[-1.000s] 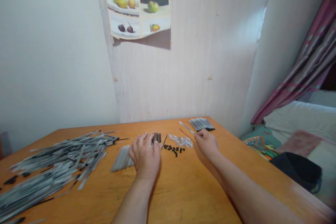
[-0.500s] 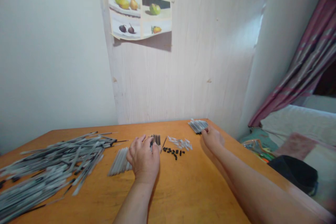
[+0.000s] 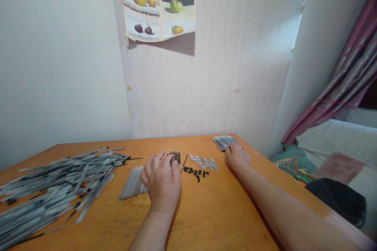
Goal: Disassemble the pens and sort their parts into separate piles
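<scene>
My left hand point(image 3: 163, 182) rests low over the table with its fingers spread. It lies between a row of translucent tubes point(image 3: 131, 183) and a bunch of thin dark rods point(image 3: 176, 157), partly covering both. To its right are several small black plugs point(image 3: 195, 171) and several small whitish pointed pieces point(image 3: 203, 161). At the back right corner, my right hand point(image 3: 238, 157) has curled fingers at the near end of a neat stack of slim pen-like sticks point(image 3: 225, 142). Whatever its fingertips pinch is hidden.
A large loose heap of grey and white thin sticks with dark parts point(image 3: 73, 176) covers the table's left side. The orange-brown table point(image 3: 212, 215) meets a wall with a fruit picture point(image 3: 159, 11). Beyond its right edge are a black object point(image 3: 337, 200) and a bag point(image 3: 293, 170).
My right hand has shifted slightly at the stack, whose sticks now look more evenly aligned. The left hand stays nearly in place. The camera view has moved a little.
</scene>
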A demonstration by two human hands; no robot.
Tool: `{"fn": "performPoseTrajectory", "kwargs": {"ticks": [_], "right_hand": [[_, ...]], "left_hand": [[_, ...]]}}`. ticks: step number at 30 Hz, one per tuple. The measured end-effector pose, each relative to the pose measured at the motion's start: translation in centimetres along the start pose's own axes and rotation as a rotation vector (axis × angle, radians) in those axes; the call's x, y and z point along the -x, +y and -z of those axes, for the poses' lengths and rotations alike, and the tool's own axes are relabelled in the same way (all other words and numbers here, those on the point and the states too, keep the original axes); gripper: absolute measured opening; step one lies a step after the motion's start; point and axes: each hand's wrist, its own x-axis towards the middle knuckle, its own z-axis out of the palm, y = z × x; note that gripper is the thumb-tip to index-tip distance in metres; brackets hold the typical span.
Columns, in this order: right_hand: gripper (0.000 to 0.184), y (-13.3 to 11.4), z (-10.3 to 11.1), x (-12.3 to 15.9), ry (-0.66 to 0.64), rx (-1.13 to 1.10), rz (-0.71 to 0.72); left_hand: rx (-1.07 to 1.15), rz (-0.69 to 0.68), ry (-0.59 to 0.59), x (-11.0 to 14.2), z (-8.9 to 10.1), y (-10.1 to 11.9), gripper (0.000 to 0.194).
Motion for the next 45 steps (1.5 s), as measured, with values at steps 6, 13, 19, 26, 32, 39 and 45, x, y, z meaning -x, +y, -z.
{"fn": "performPoseTrajectory", "kwargs": {"ticks": [6, 13, 19, 26, 32, 39, 45], "right_hand": [[0.037, -0.3, -0.3, -0.4, -0.009, 0.017, 0.01], [0.037, 0.0, -0.8, -1.1, -0.039, 0.019, 0.014], [0.035, -0.1, -1.0, -1.2, -0.043, 0.015, 0.017], [0.037, 0.1, -1.3, -1.3, -0.026, 0.026, 0.026], [0.038, -0.1, -1.5, -1.5, -0.044, 0.036, 0.016], [0.039, -0.1, -1.4, -1.4, -0.075, 0.035, 0.007], [0.039, -0.1, -1.3, -1.5, -0.082, 0.026, 0.018]], "left_hand": [[-0.001, -0.001, 0.002, 0.0, 0.1, 0.1, 0.025], [0.0, -0.016, -0.007, 0.0, 0.1, 0.1, 0.026], [0.002, -0.011, -0.007, 0.0, 0.3, 0.2, 0.025], [-0.002, -0.011, -0.015, 0.0, 0.2, 0.1, 0.026], [0.004, -0.01, -0.015, 0.1, 0.0, -0.1, 0.025], [0.004, -0.018, -0.007, 0.0, -0.1, -0.1, 0.026], [0.0, -0.015, -0.008, -0.1, -0.1, -0.1, 0.025]]}}
